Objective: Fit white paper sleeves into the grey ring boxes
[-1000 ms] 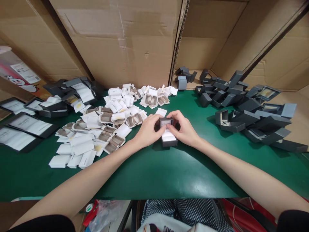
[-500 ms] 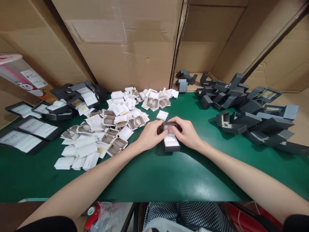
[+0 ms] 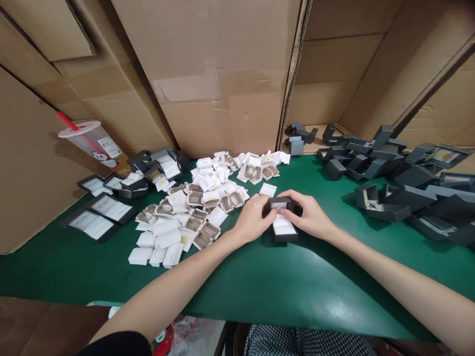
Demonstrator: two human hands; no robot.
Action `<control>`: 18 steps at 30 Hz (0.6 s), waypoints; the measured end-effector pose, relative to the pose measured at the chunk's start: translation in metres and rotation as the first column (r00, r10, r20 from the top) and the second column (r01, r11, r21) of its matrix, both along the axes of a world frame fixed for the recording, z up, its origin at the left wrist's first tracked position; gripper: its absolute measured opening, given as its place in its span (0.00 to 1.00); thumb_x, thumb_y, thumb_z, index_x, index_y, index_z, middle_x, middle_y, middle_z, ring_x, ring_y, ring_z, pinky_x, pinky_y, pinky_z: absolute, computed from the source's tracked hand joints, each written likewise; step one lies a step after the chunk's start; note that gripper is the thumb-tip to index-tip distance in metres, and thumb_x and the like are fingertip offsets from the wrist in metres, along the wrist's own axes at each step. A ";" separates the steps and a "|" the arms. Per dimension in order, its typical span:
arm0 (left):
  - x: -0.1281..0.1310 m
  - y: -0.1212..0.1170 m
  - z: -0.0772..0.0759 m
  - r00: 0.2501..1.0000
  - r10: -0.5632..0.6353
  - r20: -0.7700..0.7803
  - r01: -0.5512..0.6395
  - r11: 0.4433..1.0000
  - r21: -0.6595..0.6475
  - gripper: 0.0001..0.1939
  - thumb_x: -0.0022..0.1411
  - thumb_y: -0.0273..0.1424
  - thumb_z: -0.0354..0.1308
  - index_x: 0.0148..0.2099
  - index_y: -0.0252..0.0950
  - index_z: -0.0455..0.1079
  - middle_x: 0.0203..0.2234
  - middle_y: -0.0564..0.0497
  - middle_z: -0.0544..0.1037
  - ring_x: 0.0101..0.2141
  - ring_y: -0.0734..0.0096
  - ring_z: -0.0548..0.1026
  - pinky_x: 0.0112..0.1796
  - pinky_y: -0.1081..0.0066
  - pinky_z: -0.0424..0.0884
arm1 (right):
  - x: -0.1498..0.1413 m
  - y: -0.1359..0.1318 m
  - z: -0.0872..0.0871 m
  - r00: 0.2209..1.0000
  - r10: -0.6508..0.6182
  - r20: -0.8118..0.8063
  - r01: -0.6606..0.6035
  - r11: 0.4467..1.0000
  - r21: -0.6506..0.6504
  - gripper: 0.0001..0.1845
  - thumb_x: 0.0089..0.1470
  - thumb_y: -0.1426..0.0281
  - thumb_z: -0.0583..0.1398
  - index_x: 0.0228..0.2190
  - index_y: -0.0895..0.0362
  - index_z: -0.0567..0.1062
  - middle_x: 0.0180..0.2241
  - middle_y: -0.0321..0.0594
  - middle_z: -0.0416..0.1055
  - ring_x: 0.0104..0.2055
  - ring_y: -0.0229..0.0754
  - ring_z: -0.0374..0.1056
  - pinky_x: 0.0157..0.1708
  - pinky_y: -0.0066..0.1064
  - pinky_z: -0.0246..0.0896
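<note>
A small black hinged box (image 3: 285, 236) with a white lining stands open on the green table in front of me. My left hand (image 3: 255, 217) grips its left side, thumb reaching inside. From the right, my right hand (image 3: 309, 217) holds the other side, its thumb also pressed into the box near the hinge. Just behind the hands lies a single white piece (image 3: 267, 190). To the left spreads a heap of white folded inserts (image 3: 168, 232), some showing grey-brown hollow undersides.
Many black boxes (image 3: 401, 193) are piled at the right. Open black boxes with white linings (image 3: 111, 207) lie at the far left, near a plastic cup with a red straw (image 3: 89, 141). Cardboard walls (image 3: 230, 74) rise behind the green table (image 3: 237, 291).
The camera view has turned left and up, so everything sits further right and lower. Both hands keep their hold on the black box, with their thumbs inside.
</note>
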State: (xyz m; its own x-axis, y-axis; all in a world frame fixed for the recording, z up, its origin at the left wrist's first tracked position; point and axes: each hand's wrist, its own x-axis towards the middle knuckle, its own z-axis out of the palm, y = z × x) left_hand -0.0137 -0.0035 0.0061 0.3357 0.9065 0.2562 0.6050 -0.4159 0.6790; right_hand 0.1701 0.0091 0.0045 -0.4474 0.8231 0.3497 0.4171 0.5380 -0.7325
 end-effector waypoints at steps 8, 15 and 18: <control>-0.001 -0.003 -0.002 0.995 0.026 0.091 -0.019 0.997 -0.075 0.15 0.64 0.45 0.52 0.36 0.37 0.60 0.32 0.50 0.72 0.34 0.66 0.70 0.34 0.68 0.65 | 0.004 0.016 0.028 0.996 -0.073 0.046 0.068 0.993 0.100 0.07 0.53 0.66 0.61 0.34 0.54 0.75 0.28 0.37 0.75 0.29 0.42 0.69 0.30 0.33 0.64; 0.001 -0.007 -0.003 0.999 -0.032 0.041 0.037 0.992 -0.124 0.16 0.65 0.43 0.51 0.44 0.36 0.68 0.34 0.48 0.77 0.38 0.63 0.75 0.42 0.63 0.69 | -0.046 0.063 0.078 0.997 -0.079 -0.002 0.075 0.934 0.350 0.07 0.46 0.64 0.65 0.29 0.53 0.77 0.28 0.40 0.75 0.30 0.46 0.70 0.30 0.37 0.63; 0.002 -0.007 -0.008 0.983 -0.157 -0.099 0.152 0.987 -0.055 0.11 0.65 0.36 0.51 0.44 0.38 0.71 0.35 0.49 0.78 0.42 0.61 0.75 0.46 0.60 0.68 | -0.105 0.070 0.099 0.996 0.079 -0.041 -0.061 0.946 0.319 0.08 0.47 0.68 0.64 0.33 0.54 0.77 0.28 0.39 0.76 0.28 0.43 0.70 0.30 0.35 0.63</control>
State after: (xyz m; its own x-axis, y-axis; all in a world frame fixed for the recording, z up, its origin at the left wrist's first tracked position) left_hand -0.0116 -0.0105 -0.0014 0.4948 0.8520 0.1712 0.6033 -0.4786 0.6380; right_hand 0.0654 0.0789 0.1036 -0.4737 0.6330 0.6123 0.3353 0.7725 -0.5392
